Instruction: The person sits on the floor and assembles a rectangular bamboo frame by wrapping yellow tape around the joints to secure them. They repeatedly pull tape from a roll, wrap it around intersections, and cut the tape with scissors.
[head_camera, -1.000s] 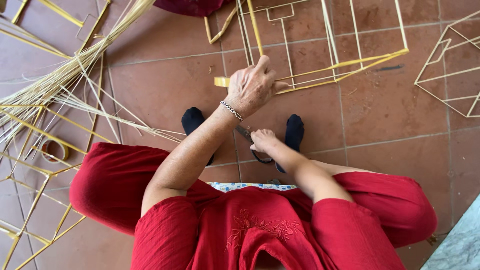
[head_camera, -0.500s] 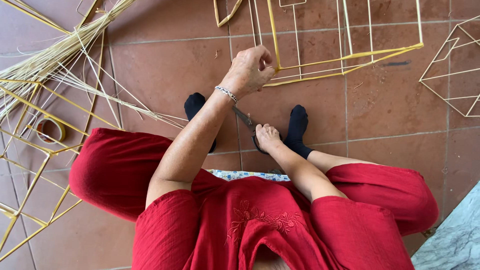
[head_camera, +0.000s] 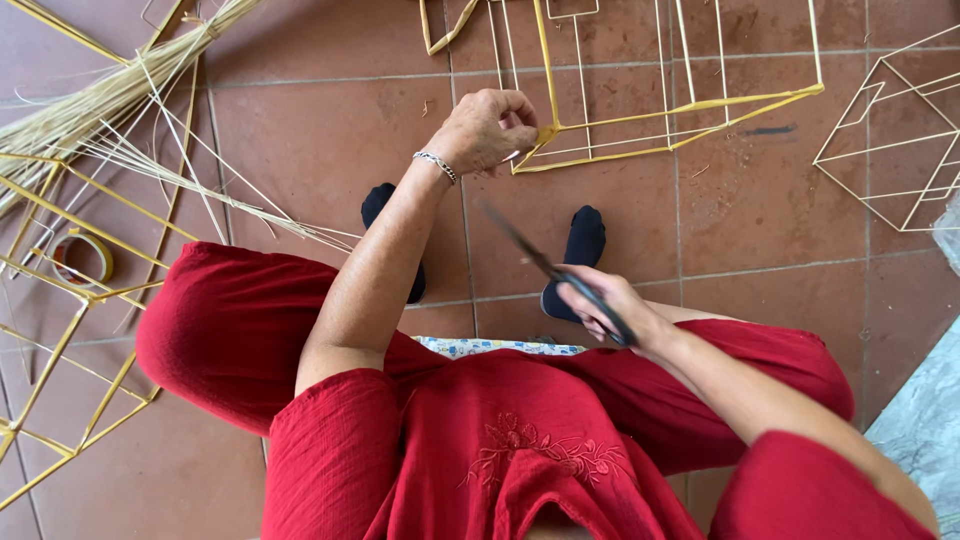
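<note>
Reddish-brown floor tiles (head_camera: 300, 130) lie under a seated person in red clothes, with loose pale bamboo strips (head_camera: 110, 100) fanned out far left and a roll of tape (head_camera: 80, 257) beside them. No container holds anything. Left hand (head_camera: 488, 130) is closed, pinching a corner of the yellow stick frame (head_camera: 660, 110) ahead. Right hand (head_camera: 612, 308), nearer, grips dark scissors (head_camera: 545, 265), blades pointing toward the frame, well apart from it.

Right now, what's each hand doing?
Left hand: closed, pinching a corner of the yellow stick frame.
Right hand: closed, holding dark scissors.
</note>
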